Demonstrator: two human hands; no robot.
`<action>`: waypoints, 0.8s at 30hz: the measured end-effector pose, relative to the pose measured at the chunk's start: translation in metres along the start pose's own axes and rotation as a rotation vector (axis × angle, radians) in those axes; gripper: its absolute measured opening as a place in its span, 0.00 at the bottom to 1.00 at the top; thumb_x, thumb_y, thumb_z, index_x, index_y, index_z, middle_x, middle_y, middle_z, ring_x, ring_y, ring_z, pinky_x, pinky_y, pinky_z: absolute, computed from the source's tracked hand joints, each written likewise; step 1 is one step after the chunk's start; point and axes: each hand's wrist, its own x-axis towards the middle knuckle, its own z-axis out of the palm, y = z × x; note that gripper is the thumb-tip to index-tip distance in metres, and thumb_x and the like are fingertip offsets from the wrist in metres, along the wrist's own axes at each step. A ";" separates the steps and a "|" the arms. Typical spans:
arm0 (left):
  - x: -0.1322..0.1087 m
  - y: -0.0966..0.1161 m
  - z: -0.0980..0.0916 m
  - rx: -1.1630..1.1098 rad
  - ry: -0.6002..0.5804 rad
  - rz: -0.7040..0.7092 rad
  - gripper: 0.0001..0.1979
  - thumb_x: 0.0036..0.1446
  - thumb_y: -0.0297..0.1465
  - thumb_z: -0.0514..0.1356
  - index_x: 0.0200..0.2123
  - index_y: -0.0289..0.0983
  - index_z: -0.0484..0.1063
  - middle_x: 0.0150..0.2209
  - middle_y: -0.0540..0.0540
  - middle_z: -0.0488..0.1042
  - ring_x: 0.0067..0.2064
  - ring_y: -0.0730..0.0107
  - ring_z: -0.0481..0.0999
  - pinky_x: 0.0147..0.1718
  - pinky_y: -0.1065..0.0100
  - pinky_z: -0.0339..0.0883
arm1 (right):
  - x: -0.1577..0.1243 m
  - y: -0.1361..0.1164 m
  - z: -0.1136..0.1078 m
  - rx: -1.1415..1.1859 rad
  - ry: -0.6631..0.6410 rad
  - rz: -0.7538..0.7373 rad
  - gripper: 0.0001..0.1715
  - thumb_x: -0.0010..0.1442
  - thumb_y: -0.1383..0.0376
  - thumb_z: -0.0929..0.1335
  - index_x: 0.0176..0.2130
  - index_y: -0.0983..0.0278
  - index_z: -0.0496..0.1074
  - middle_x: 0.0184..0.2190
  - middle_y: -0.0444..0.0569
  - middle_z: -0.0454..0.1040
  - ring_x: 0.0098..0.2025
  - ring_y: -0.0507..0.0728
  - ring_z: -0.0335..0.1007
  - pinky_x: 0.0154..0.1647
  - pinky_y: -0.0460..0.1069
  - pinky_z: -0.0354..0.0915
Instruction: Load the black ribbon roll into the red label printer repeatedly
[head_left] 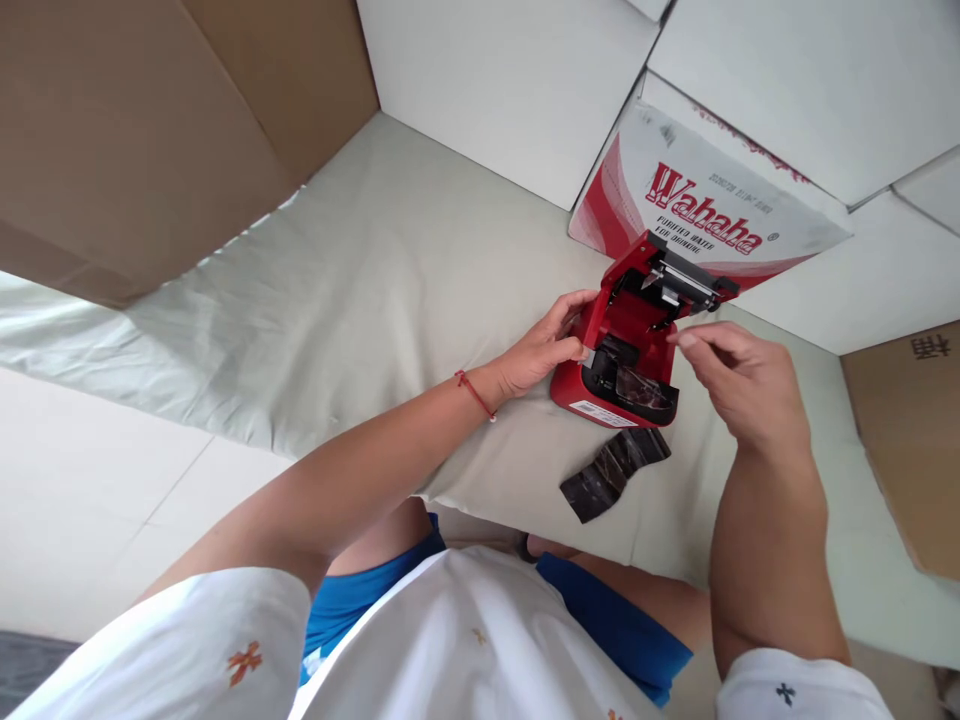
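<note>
A red label printer [577,392] sits on the pale green cloth with its lid [637,262] raised, showing a dark roller and metal parts. Inside lies a dark, shiny, crinkled piece [641,388] near the front edge. My left hand [551,345] grips the printer's left side, thumb toward the front and fingers by the lid's hinge side. Just off the printer's right edge is my right hand [750,375], thumb and forefinger pinched together. Whatever is between those fingertips is too small to make out. A creased dark marbled strip [611,475] lies on the cloth before the printer.
Behind the printer stands a white and red Wahaha water carton [705,200] among white boxes [510,80]. Brown cardboard boxes stand at the left [150,130] and right [911,440]. The cloth-covered surface [420,290] ends close to my knees.
</note>
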 end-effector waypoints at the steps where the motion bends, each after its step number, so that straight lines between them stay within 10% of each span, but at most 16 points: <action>1: 0.000 0.002 0.001 -0.011 0.000 -0.004 0.43 0.57 0.43 0.76 0.73 0.50 0.68 0.79 0.42 0.72 0.83 0.39 0.65 0.86 0.36 0.54 | 0.011 -0.002 0.000 -0.072 -0.079 0.007 0.15 0.70 0.50 0.76 0.44 0.55 0.92 0.41 0.50 0.90 0.39 0.60 0.81 0.43 0.55 0.74; 8: -0.002 0.008 0.004 0.009 0.014 -0.041 0.40 0.58 0.40 0.74 0.72 0.49 0.68 0.74 0.41 0.75 0.77 0.43 0.71 0.81 0.38 0.59 | 0.046 -0.034 0.028 -0.834 -0.526 -0.017 0.26 0.74 0.56 0.72 0.66 0.54 0.87 0.53 0.55 0.92 0.50 0.69 0.87 0.47 0.58 0.73; 13: -0.002 0.010 0.006 0.007 0.026 -0.054 0.41 0.57 0.39 0.74 0.72 0.48 0.68 0.72 0.40 0.75 0.76 0.43 0.72 0.80 0.38 0.60 | 0.049 -0.044 0.034 -0.870 -0.652 -0.017 0.25 0.74 0.58 0.72 0.66 0.54 0.86 0.57 0.55 0.91 0.53 0.68 0.86 0.47 0.56 0.71; 24: -0.005 0.017 0.007 -0.012 0.033 -0.091 0.38 0.59 0.37 0.74 0.71 0.50 0.69 0.76 0.41 0.73 0.76 0.44 0.72 0.77 0.39 0.66 | -0.034 -0.013 -0.041 -0.079 -0.059 0.287 0.33 0.62 0.40 0.78 0.59 0.51 0.87 0.52 0.50 0.90 0.41 0.63 0.82 0.43 0.57 0.76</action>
